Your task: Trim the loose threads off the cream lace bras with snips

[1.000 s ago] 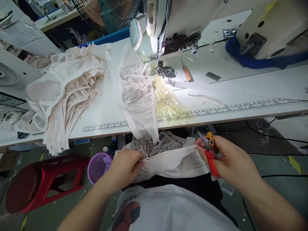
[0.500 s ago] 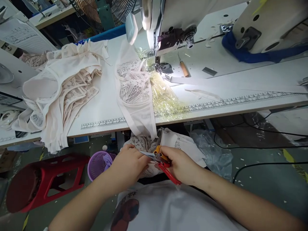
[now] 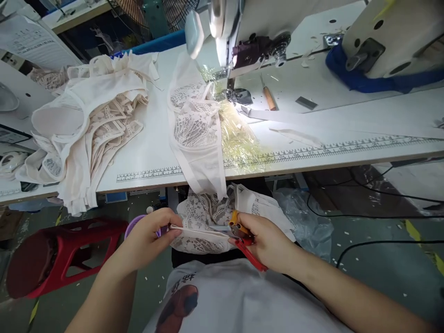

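In my lap lies a white lace bra [image 3: 194, 212], partly over the table's front edge side. My left hand [image 3: 151, 238] pinches one end of a narrow white fabric band [image 3: 201, 234] at the bra's near edge and holds it stretched sideways. Scissors [image 3: 251, 256] with red and orange handles are gripped in my right hand [image 3: 272, 238]. Their blades point left, at the band's right end; whether they touch the fabric I cannot tell. Another lace bra [image 3: 197, 127] lies on the table above, its lower end hanging over the edge.
A pile of pale bras [image 3: 104, 111] rests at the table's left. The sewing machine [image 3: 256, 51] stands behind, with a wooden-handled awl [image 3: 268, 98] beside its needle area. Below are a red stool [image 3: 76, 259], a purple basket [image 3: 133, 225] and a clear plastic bag [image 3: 308, 222].
My left hand has moved left, away from the scissors, drawing the fabric band out straight. The scissors have shifted slightly right, still in my right hand.
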`<action>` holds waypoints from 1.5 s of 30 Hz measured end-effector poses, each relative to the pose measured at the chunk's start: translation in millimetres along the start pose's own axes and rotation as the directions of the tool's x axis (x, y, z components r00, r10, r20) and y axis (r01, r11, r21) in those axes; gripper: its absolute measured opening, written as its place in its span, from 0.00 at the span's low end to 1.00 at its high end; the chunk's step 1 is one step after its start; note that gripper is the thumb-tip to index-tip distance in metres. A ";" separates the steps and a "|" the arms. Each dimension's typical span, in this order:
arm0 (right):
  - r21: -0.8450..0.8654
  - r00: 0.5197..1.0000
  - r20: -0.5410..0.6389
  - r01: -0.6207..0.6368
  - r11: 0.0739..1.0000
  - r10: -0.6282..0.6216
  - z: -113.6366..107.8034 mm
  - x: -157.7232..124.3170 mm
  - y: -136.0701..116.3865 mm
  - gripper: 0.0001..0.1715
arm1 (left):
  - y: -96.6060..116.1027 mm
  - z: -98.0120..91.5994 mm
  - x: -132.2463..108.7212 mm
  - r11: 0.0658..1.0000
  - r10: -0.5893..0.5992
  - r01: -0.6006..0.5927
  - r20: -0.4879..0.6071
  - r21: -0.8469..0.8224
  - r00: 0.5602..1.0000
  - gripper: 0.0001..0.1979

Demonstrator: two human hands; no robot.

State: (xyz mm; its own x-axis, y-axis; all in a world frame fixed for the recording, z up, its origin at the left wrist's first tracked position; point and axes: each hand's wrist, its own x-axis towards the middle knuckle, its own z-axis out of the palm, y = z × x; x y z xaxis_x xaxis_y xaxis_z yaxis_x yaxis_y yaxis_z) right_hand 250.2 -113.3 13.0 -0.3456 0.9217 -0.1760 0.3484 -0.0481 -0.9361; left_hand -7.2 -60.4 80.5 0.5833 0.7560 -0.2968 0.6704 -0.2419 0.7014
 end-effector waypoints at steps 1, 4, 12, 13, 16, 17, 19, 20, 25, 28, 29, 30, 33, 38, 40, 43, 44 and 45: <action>-0.011 1.000 -0.008 0.009 1.000 -0.009 -0.2 -2.3 1.1 0.13 | 0.7 2.5 0.9 0.999 -0.018 0.017 -0.026 -0.036 0.999 0.06; -0.052 0.999 -0.048 0.011 0.999 -0.014 0.3 -11.9 6.2 0.15 | 5.4 11.0 6.7 0.990 0.003 -0.017 -0.097 -0.142 0.995 0.03; -0.171 0.979 -0.173 -0.133 0.976 0.104 3.4 -46.3 41.5 0.14 | 36.8 40.3 32.7 0.984 0.056 -0.089 -0.201 -0.157 0.978 0.04; -0.184 0.978 -0.175 -0.149 0.972 0.117 1.0 -49.3 44.8 0.14 | 42.1 44.6 35.8 0.984 0.067 -0.098 -0.208 -0.145 0.976 0.05; -0.142 0.969 -0.193 -0.180 0.973 0.151 -12.5 -53.2 43.3 0.16 | 56.9 56.5 44.8 0.981 0.143 -0.168 -0.226 -0.098 0.964 0.14; -0.097 0.965 -0.211 -0.178 0.979 0.155 -18.7 -52.7 38.7 0.16 | 61.1 59.9 47.6 0.976 0.177 -0.200 -0.224 -0.085 0.958 0.17; 0.021 0.961 -0.240 -0.134 0.991 0.135 -31.9 -49.5 25.3 0.15 | 68.0 66.1 53.3 0.967 0.223 -0.241 -0.185 -0.084 0.957 0.20; 0.082 0.963 -0.246 -0.092 0.992 0.110 -38.3 -47.0 17.7 0.14 | 70.7 68.7 56.1 0.964 0.232 -0.248 -0.153 -0.095 0.961 0.22; 0.258 0.984 -0.175 0.083 0.963 -0.037 -58.8 -32.3 -9.3 0.10 | 77.8 78.9 67.3 0.951 0.237 -0.234 -0.010 -0.201 0.972 0.30; 0.242 0.993 -0.116 0.058 0.969 -0.030 -61.4 -26.1 -13.5 0.10 | 78.1 82.2 70.9 0.934 0.243 -0.229 0.019 -0.274 0.970 0.30; 0.213 0.994 -0.105 0.047 0.976 -0.025 -61.5 -24.7 -13.9 0.10 | 78.0 82.8 71.7 0.928 0.247 -0.230 0.021 -0.294 0.969 0.30; 0.178 0.994 -0.102 0.042 0.983 -0.024 -61.2 -23.4 -14.1 0.11 | 77.8 83.5 72.2 0.922 0.251 -0.233 0.020 -0.310 0.968 0.30; 0.112 0.987 -0.145 0.080 0.990 -0.063 -58.6 -21.1 -14.3 0.11 | 76.9 87.0 72.5 0.920 0.242 -0.237 -0.024 -0.310 0.970 0.28; 0.092 0.937 -0.314 0.189 0.978 -0.151 -49.2 -22.4 -12.8 0.06 | 73.4 98.7 70.3 0.957 0.199 -0.240 -0.230 -0.164 0.953 0.12; 0.064 0.924 -0.346 0.198 0.978 -0.165 -45.1 -23.5 -12.2 0.06 | 72.7 102.5 70.4 0.951 0.197 -0.250 -0.263 -0.184 0.945 0.08; 0.045 0.914 -0.363 0.210 0.977 -0.180 -40.7 -24.5 -11.2 0.06 | 74.2 103.9 72.7 0.905 0.139 -0.221 -0.237 -0.363 0.962 0.05; 0.053 0.915 -0.362 0.208 0.977 -0.176 -40.4 -24.7 -10.5 0.06 | 75.2 103.2 73.8 0.874 0.108 -0.194 -0.212 -0.445 0.971 0.05; 0.064 0.919 -0.357 0.203 0.977 -0.167 -41.1 -25.1 -9.5 0.06 | 76.2 101.9 74.8 0.836 0.076 -0.162 -0.182 -0.524 0.980 0.06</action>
State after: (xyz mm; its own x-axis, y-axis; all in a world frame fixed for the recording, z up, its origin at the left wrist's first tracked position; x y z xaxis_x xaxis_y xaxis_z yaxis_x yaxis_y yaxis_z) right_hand 291.4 -120.2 38.9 -0.0643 0.9925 0.1035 0.2143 0.1151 -0.9700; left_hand 134.3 -84.2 45.7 0.5391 0.8337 -0.1196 0.2258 -0.0062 0.9741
